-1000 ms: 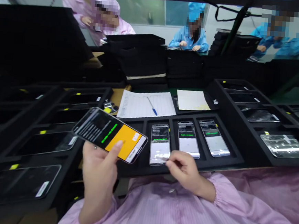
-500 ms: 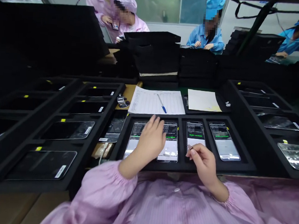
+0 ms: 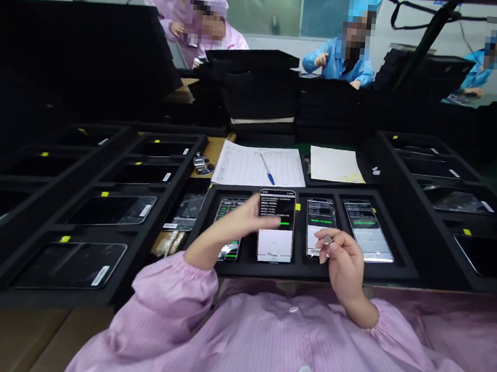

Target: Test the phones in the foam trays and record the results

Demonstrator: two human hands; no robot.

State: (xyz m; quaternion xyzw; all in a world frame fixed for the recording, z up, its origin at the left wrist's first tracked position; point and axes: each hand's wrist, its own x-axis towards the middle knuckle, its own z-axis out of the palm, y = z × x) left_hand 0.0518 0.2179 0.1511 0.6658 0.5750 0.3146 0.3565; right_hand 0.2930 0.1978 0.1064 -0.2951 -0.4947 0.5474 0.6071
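Observation:
A lit phone (image 3: 275,242) stands second from the left in the black foam tray (image 3: 284,273). My left hand (image 3: 239,219) is at its left edge, thumb across the screen, fingers apart from the thumb; whether it grips the phone is unclear. Left of it, a phone with green boxes on its screen (image 3: 229,254) is partly hidden by that hand. My right hand (image 3: 343,262) pinches a small metallic piece (image 3: 328,240) over the lower part of the third phone (image 3: 320,214). On the right lies a fourth lit phone (image 3: 373,244).
Trays of dark phones flank the work area, left (image 3: 128,211) and right (image 3: 484,256). Behind are a printed sheet (image 3: 241,165) with a blue pen (image 3: 267,169), a pale paper (image 3: 336,164), a watch (image 3: 201,164) and stacked black trays (image 3: 260,89). People sit across.
My left hand has turned sideways and moved slightly left, by the second phone. The leftmost screen now shows green boxes. My right hand has shifted slightly right and up, still pinching the piece.

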